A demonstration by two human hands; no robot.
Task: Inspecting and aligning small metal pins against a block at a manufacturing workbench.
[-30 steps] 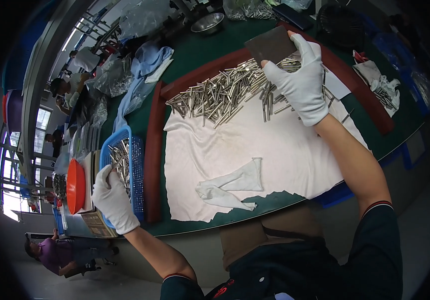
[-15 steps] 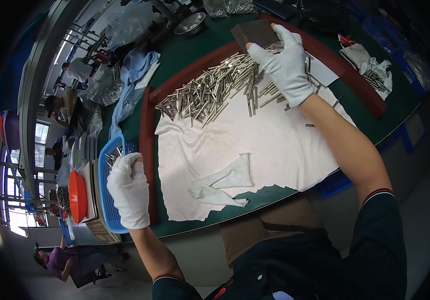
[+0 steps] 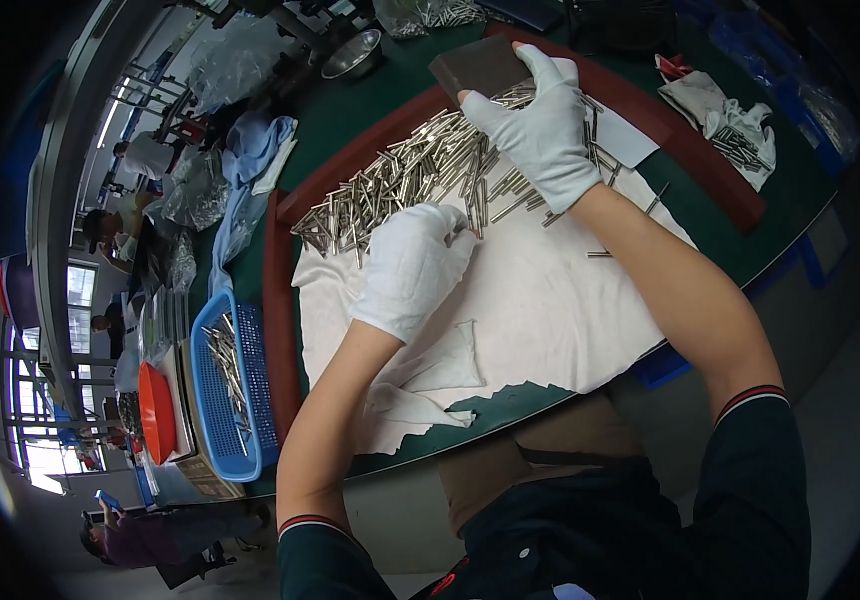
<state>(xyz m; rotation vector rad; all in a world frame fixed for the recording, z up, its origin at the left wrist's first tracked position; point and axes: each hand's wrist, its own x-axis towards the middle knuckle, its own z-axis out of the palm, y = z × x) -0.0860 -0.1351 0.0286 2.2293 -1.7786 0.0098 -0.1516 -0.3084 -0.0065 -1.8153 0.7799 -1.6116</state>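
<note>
A heap of metal pins (image 3: pixel 410 180) lies on a white cloth (image 3: pixel 540 310) toward the far edge of the surface (image 3: pixel 350 110). The gloved left hand (image 3: pixel 412 265) rests curled at the heap's near side; whether it grips a pin cannot be told. The gloved right hand (image 3: pixel 545 130) lies on the heap's right end, fingers against a dark block (image 3: pixel 478 66). A blue basket (image 3: pixel 235 400) at the left edge holds more pins.
</note>
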